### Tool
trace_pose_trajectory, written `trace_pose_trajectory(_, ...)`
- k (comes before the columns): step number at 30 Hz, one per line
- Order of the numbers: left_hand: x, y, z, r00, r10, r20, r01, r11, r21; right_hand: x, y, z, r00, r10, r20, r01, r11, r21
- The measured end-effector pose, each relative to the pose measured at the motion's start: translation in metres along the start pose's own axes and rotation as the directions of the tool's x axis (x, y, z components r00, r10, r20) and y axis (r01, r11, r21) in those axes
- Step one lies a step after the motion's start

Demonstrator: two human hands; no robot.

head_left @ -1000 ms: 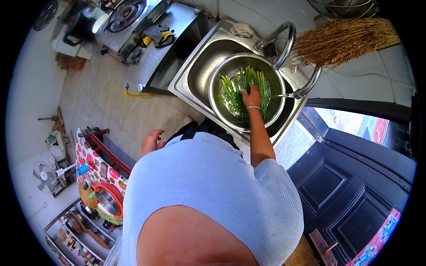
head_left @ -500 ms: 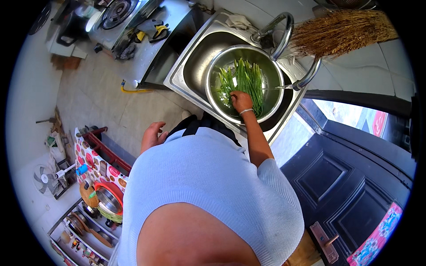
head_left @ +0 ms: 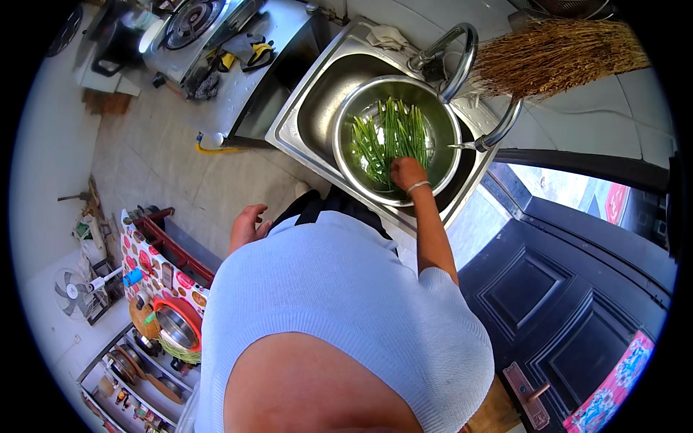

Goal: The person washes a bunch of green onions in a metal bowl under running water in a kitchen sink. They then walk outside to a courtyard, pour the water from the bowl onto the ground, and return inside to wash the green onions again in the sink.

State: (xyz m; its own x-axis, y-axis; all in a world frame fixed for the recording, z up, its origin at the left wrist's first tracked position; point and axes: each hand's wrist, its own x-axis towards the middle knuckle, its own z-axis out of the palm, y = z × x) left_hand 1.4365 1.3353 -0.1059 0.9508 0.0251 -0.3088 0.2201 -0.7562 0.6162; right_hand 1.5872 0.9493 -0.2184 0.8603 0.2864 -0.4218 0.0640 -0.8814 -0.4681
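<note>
A wide steel basin (head_left: 346, 167) stands in the sink, with long thin green stalks (head_left: 390, 134) lying in it in a loose bundle. Over the near end of the stalks, inside the basin, is my right hand (head_left: 409, 173), its fingers curled down and closed on some of them; the fingertips are hidden. A pale bracelet (head_left: 418, 186) circles that wrist. My left hand (head_left: 247, 229) hangs beside my body at the left, away from the sink, fingers loosely bent and apart, holding nothing.
The steel sink (head_left: 289, 128) has a curved faucet (head_left: 473, 61) at its back right. A straw broom (head_left: 556, 54) sticks in beyond it. A metal counter (head_left: 249, 79) with gloves and a stove (head_left: 193, 25) stands left; a dark door (head_left: 534, 289) is at right.
My right hand has shifted a little to the right within the basin. The stalks lie slightly rearranged, and the thin stream below the faucet spout no longer shows. My left hand has barely moved.
</note>
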Motion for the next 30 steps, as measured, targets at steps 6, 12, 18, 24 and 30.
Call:
trace_pose_trajectory(6,0.002,0.002,0.003,1.000,0.010,-0.009,-0.010,1.000,0.007,-0.038,0.005,-0.046,0.953,0.302,0.031,-0.276,0.904,-0.326)
trace_pose_trajectory(12,0.012,0.014,0.002,0.999,0.019,0.045,-0.018,1.000,-0.003,-0.021,-0.003,-0.029,0.917,0.231,0.324,-0.131,0.944,-0.303)
trace_pose_trajectory(18,0.013,0.025,0.000,0.998,0.053,0.041,-0.053,0.998,0.016,0.011,-0.007,-0.002,0.958,0.240,0.156,-0.234,0.971,-0.057)
trace_pose_trajectory(24,0.001,0.015,0.003,1.000,-0.003,0.029,0.003,1.000,0.004,0.034,0.001,-0.003,0.894,0.321,-0.312,-0.351,0.935,-0.042)
trace_pose_trajectory(30,-0.003,0.015,0.000,1.000,0.001,-0.014,-0.001,1.000,-0.002,0.063,0.042,0.019,0.867,0.394,-0.305,-0.410,0.912,0.015)
